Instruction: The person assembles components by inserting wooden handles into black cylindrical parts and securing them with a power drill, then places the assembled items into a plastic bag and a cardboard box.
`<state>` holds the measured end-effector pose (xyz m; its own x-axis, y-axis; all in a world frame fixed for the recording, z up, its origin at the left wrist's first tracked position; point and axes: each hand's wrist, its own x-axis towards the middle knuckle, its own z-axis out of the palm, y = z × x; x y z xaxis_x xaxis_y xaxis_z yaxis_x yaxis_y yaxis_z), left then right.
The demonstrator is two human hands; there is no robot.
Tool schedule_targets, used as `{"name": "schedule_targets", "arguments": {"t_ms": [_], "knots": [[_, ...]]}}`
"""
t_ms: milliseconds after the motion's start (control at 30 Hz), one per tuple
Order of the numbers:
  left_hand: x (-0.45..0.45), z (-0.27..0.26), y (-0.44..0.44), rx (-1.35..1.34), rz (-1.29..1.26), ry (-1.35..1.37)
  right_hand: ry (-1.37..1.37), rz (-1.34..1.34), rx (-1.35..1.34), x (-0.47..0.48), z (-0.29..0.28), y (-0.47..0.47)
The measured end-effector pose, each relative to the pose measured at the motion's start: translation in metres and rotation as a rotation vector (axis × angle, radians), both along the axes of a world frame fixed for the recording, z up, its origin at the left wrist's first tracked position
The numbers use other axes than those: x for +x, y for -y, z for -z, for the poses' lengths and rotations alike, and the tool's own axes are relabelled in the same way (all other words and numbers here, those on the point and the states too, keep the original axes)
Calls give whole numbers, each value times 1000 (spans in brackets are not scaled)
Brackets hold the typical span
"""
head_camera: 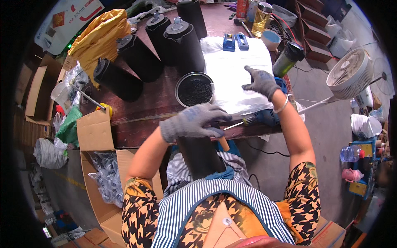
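My left hand (197,121), in a grey knit glove, rests on the top end of a black cylindrical jug (200,158) that lies in my lap. A tan wooden piece (223,144) sticks out beside it, below my fingers. My right hand (260,81), gloved too, hovers with spread fingers over a stack of white plastic sheets (238,74) and holds nothing. Between my hands and the back row stands a round tin (194,90) of dark screws. Several black jugs (183,40) with clear lids stand behind it. A screwdriver (245,121) lies at the table edge beside a blue power drill (268,117).
Two blue tools (229,42) sit on the sheets. A tape roll (271,39), a glass bottle (262,20) and a dark green tumbler (287,59) stand at the back right. A fan (350,66) is at the right. An open carton (102,214) of clear plastic parts is at the left.
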<state>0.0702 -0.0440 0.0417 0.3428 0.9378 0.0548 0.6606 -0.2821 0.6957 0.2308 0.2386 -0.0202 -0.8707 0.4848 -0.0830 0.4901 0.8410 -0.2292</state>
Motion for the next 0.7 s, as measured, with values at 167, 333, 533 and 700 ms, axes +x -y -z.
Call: {"name": "schedule_targets", "arguments": {"t_ms": [167, 333, 533, 700], "knots": [[-13, -14, -30, 164, -356, -62, -273, 207, -379, 36, -13, 25], [1, 44, -90, 202, 101, -287, -250, -208, -352, 39, -19, 0], [-9, 71, -94, -310, 285, -55, -229, 122, 171, 9, -31, 2], [-1, 17, -93, -563, 165, 224, 65, -45, -41, -18, 8, -20]]}}
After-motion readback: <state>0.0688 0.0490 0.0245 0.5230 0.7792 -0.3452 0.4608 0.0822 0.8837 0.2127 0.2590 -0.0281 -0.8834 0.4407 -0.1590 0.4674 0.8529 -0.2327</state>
